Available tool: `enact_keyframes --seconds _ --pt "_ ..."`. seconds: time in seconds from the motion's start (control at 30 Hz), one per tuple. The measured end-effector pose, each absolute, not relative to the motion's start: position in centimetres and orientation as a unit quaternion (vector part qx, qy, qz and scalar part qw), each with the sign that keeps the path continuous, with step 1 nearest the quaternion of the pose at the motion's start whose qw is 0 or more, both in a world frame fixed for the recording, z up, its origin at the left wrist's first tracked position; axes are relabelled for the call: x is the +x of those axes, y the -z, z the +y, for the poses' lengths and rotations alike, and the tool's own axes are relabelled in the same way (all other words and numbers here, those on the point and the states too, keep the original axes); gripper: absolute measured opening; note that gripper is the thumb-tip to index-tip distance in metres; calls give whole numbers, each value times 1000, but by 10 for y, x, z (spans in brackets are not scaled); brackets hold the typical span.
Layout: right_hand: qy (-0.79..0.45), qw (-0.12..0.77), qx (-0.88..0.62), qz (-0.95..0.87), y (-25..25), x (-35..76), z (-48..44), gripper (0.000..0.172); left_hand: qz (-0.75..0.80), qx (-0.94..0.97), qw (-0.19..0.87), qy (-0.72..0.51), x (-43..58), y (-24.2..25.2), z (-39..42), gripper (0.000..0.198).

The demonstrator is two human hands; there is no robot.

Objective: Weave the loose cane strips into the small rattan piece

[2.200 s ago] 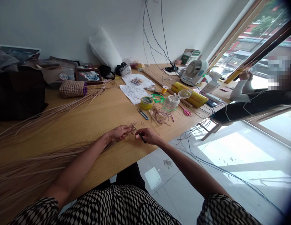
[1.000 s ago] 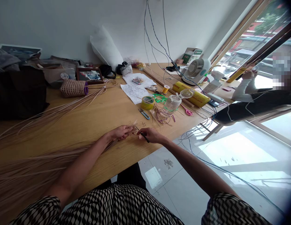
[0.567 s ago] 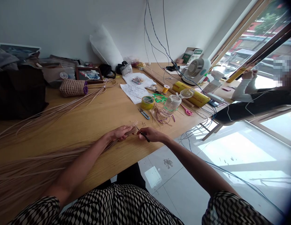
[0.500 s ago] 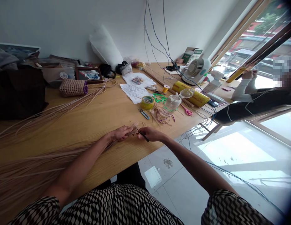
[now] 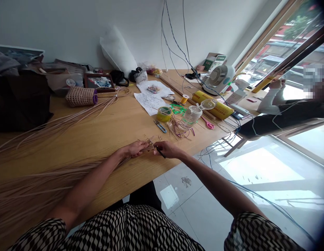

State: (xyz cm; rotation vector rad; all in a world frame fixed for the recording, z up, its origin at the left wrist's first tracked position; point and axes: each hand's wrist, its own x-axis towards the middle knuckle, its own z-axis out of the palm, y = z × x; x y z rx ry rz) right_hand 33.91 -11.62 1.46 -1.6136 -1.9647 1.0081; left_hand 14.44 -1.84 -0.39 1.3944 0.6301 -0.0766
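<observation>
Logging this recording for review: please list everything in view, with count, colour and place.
cane strands: many, pale tan, left of table
wooden table: one, light brown, centre
woven bag: one, tan, purple end, far left
black bag: one, black, left end
papers: several, white, far middle
tape roll: one, yellow-green, mid-table
plastic jar: one, clear, right of tape
snips: one, blue, below tape
scissors: one, pink, right
fan: one, white, far right
seated person: one, white sleeve, right
left hand: one, holds short strands
right hand: one, holds black tool

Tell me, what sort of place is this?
It looks like a small weaving or basketry workroom: long pale cane strands spread across the wooden table, with a woven pouch and pink scissors lying nearby.
</observation>
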Motion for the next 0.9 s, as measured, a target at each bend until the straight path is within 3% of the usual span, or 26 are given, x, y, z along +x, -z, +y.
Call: enact_keyframes --seconds 0.27,0.63,0.9 --pt "-328 198 -621 -683 -4 342 -120 33 265 635 725 26 143 7 -17 45" --pt "-400 193 -561 -699 -15 341 -113 41 266 633 726 31 144 7 -17 43" --pt "-341 200 -612 -685 -3 343 -122 40 255 635 729 33 143 4 -17 40"
